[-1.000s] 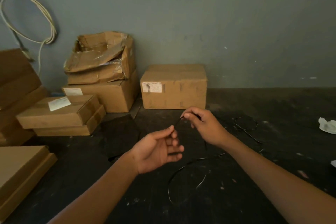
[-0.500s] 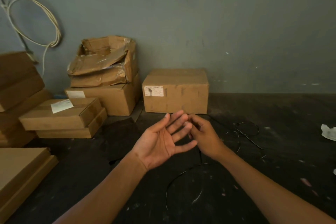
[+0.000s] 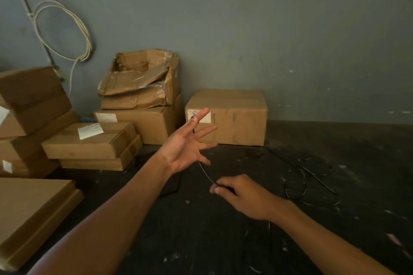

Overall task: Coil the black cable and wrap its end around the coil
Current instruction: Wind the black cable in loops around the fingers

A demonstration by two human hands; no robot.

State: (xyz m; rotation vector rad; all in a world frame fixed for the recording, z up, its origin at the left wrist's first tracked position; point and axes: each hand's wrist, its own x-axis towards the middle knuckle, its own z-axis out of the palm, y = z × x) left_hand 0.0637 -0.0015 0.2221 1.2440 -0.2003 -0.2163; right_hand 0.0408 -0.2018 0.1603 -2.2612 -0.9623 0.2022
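1. Far left: flat boxes [image 3: 33, 212] on the floor, stacked boxes [image 3: 89, 143] behind them, a pale cord [image 3: 67, 29] looped on the wall. None of it matters to the job
2. Left hand [image 3: 185, 149]: raised, palm up and toward the right, fingers [image 3: 201, 116] splayed wide. A short dark bit shows between the two upper fingers, so the cable end looks hooked there; no closed grip, and I can't tell how firmly it sits
3. Cable [image 3: 205, 173]: a thin strand runs from under the left palm down-right to the right hand, taut, axis diagonal. The rest trails right across the dark floor [image 3: 223, 241] into loose loops [image 3: 295, 183], hard to trace against the floor
4. Right hand [image 3: 241, 194]: lower and right of the left, knuckles up, thumb and forefinger pinched closed on the strand, other fingers curled
5. Key relation: the free length lies right of and behind the right hand; the left hand is the former, sitting up-left. Judgement: next move is the right hand carrying the strand up and around the spread left fingers for an early turn
6. Progress: coil barely begun, end wrap not started
7. Risk: thin cable could slip off the open fingers if tension drops
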